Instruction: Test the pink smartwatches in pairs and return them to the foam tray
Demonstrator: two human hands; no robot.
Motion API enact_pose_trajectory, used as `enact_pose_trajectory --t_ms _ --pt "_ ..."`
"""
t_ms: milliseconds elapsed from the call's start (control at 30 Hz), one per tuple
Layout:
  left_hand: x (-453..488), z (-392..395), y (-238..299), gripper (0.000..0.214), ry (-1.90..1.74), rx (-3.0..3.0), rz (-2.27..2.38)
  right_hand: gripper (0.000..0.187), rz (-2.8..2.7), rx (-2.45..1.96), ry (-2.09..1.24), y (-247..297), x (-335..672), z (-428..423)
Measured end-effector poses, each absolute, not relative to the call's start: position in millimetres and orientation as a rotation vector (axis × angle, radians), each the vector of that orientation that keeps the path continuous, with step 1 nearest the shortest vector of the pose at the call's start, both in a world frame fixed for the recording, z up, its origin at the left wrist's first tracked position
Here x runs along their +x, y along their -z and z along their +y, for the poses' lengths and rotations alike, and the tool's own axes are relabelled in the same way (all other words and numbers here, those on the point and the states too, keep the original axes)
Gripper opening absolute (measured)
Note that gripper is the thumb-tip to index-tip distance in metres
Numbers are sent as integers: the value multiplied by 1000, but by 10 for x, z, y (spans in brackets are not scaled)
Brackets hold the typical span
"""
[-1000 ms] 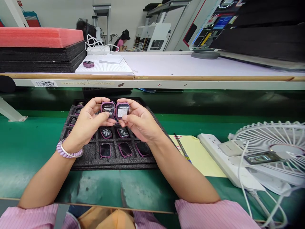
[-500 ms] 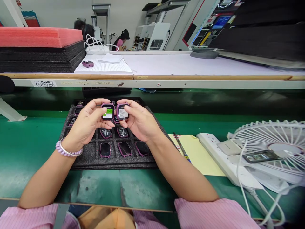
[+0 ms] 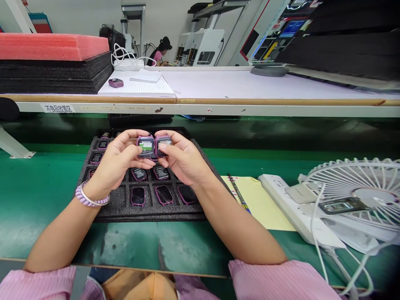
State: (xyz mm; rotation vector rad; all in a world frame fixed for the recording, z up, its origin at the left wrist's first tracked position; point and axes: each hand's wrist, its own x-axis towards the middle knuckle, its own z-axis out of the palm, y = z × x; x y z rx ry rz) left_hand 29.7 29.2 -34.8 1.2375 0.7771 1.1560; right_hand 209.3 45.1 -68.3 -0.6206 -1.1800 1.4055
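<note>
My left hand [image 3: 120, 156] grips a purple-framed smartwatch body [image 3: 146, 146] by its edges, thumb on the lit screen, which shows green and white cells. Beside it, a second purple smartwatch body [image 3: 163, 143] is pinched in my right hand [image 3: 184, 156], with the thumb lying over its pale lit screen. The two watches are side by side, close or touching. Both are held above a black foam tray [image 3: 115, 204] divided into compartments. Several more purple watches [image 3: 138, 196] lie in it, some with white text on screen, others dark. My hands hide part of the tray.
To the right lie a yellow sheet [image 3: 268, 204] with a pen [image 3: 239, 193], a white power strip [image 3: 290, 208] and a white fan [image 3: 368, 196] with loose cables. A shelf [image 3: 218, 85] crosses behind, carrying foam blocks [image 3: 53, 48], papers and another watch [image 3: 116, 83]. Two people sit beyond.
The left watch has shifted slightly right towards the other one, and both watches have tilted, so their screens show more glare. The left thumb has moved lower on its screen.
</note>
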Motion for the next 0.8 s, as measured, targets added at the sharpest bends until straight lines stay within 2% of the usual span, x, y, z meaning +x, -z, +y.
enact_pose_trajectory --t_ms 800 --pt "306 294 331 37 -1176 1262 807 45 -1216 -585 -1430 692 2111 444"
